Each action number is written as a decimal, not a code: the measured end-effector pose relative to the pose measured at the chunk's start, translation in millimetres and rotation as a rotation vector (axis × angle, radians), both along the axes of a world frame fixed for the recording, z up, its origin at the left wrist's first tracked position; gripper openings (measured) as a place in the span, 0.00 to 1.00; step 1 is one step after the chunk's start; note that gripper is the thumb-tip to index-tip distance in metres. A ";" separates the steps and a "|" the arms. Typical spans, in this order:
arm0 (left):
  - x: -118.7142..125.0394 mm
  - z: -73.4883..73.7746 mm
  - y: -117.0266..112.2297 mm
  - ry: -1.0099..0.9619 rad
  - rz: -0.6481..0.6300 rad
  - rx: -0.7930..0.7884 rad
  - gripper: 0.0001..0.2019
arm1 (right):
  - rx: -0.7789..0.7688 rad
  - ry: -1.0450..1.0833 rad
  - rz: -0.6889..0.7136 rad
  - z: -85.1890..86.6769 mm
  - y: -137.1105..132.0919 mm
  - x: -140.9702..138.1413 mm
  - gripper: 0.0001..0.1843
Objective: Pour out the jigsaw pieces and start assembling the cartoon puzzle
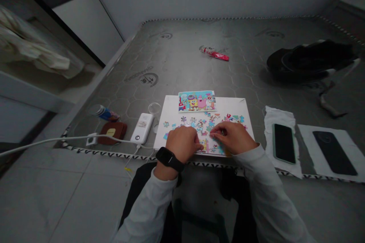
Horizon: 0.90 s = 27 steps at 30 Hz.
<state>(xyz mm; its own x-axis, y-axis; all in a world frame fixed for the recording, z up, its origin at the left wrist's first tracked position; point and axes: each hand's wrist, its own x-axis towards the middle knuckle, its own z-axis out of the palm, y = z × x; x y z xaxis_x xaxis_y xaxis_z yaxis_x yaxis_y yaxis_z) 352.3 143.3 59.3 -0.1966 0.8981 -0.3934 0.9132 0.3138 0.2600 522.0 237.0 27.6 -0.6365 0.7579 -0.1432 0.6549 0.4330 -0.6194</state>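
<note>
Many small jigsaw puzzle pieces (200, 124) lie scattered on a white board (168, 106). A picture card (196, 101) with cartoon figures rests across the board's far edge. My left hand (182, 142), with a black watch on its wrist, is curled low over the board's near side, thumb down beside partly joined pieces (209, 146). What its fingers hold, if anything, is hidden. My right hand (235, 136) is on the right side of the board, its thumb and forefinger pinched together at a puzzle piece among the others.
To the left are a white power bank (142, 128) with cables, a brown case (113, 133) and a blue can (105, 113). To the right lie a phone (284, 143) and a white box (335, 152). Farther off are a red packet (215, 53) and a black bag (308, 60).
</note>
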 end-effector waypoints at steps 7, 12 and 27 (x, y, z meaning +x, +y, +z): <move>-10.3 5.7 -3.7 0.056 0.031 0.030 0.09 | 0.043 -0.004 -0.039 3.2 4.3 6.6 0.04; -15.2 5.4 -5.6 0.119 0.065 -0.005 0.08 | 0.008 -0.025 -0.027 6.5 2.3 5.2 0.04; -9.4 9.5 -4.4 0.066 0.025 -0.024 0.08 | 0.002 -0.044 0.114 -3.1 -1.9 4.1 0.05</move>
<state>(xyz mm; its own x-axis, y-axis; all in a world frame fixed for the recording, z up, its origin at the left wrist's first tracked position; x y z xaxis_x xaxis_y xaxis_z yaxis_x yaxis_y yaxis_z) 342.9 138.9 68.9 -0.2450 0.8829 -0.4006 0.9199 0.3422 0.1917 526.1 235.1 24.4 -0.7120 0.6810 -0.1710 0.6275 0.5079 -0.5901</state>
